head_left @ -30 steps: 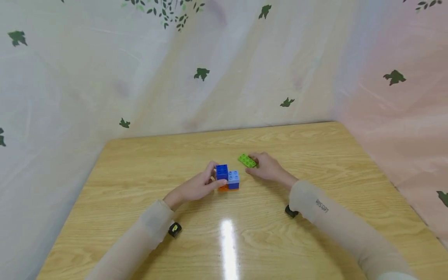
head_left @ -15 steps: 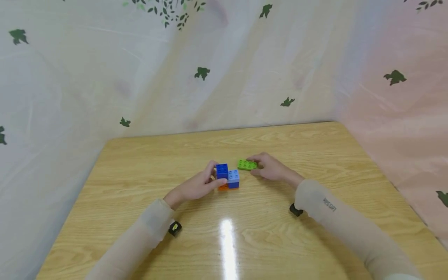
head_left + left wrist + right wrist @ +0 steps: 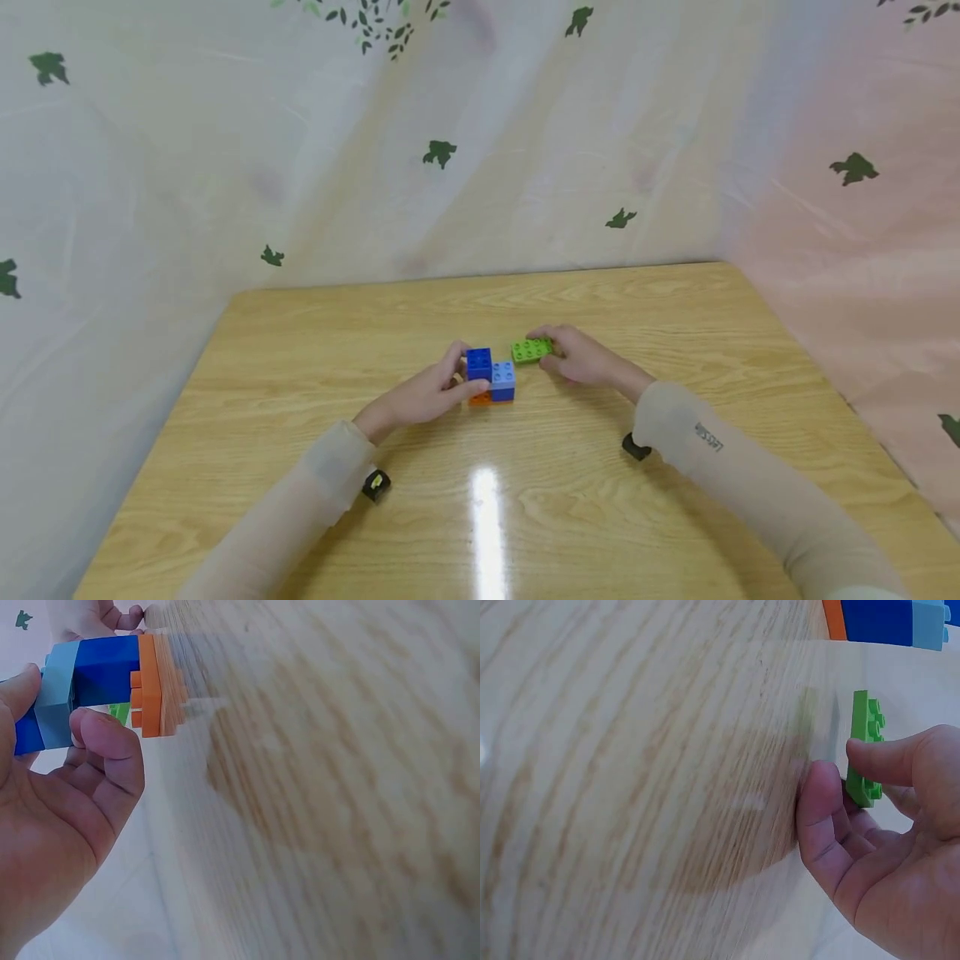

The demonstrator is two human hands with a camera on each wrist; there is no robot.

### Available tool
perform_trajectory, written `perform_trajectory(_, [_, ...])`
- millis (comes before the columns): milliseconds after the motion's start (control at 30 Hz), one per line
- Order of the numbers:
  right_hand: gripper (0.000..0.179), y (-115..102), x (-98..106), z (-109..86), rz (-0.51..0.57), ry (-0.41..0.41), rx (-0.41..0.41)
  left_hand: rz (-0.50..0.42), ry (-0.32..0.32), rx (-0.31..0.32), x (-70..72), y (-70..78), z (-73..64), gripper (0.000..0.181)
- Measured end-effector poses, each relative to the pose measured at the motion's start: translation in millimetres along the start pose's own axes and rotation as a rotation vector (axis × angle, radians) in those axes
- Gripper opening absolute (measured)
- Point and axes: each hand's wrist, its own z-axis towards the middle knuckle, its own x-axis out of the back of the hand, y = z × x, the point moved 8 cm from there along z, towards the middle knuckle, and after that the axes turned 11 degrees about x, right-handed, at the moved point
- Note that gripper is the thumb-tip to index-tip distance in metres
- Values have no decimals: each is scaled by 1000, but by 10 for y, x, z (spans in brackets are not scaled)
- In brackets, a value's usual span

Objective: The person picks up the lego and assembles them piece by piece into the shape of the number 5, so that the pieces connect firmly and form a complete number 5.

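In the head view my left hand (image 3: 423,393) grips a small stack of toy building bricks near the middle of the table. A thin orange plate (image 3: 151,686) forms the base. On it sits a blue brick (image 3: 877,621) with a light blue layer (image 3: 502,374) above, and a dark blue brick (image 3: 479,362) tops the left side. My left thumb and fingers close round the upper part. To the right, my right hand (image 3: 581,357) pinches one end of a flat lime-green studded brick (image 3: 528,351) between thumb and fingers, studs up, close over the wood. The green brick stands apart from the stack.
The wooden table (image 3: 315,333) reaches back to a pale curtain (image 3: 345,183) with leaf and bird prints. A pinkish curtain (image 3: 840,275) hangs along the right side. Bright glare crosses the near tabletop.
The green brick has turned from a slant to lie nearly crosswise, and my right hand has shifted slightly right with it. My left hand keeps its hold on the stack.
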Motion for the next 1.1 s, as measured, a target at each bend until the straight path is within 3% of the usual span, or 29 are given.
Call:
perform_trajectory(300, [52,-118,96,-19,80,24,12,-17,4,-4,16,2,9,41])
perform_trajectory(600, [57,-484,213,-54,226,79,74,-192,32,10,69,-49,0,36])
perform_trajectory(767, [53,-689,248,-88,294,106,106,-215,41,-11,79,-23,-5,34])
perform_trajectory(1100, [48,-884,119,-133,400,98,160,-227,33,-16,29,-19,-31,37])
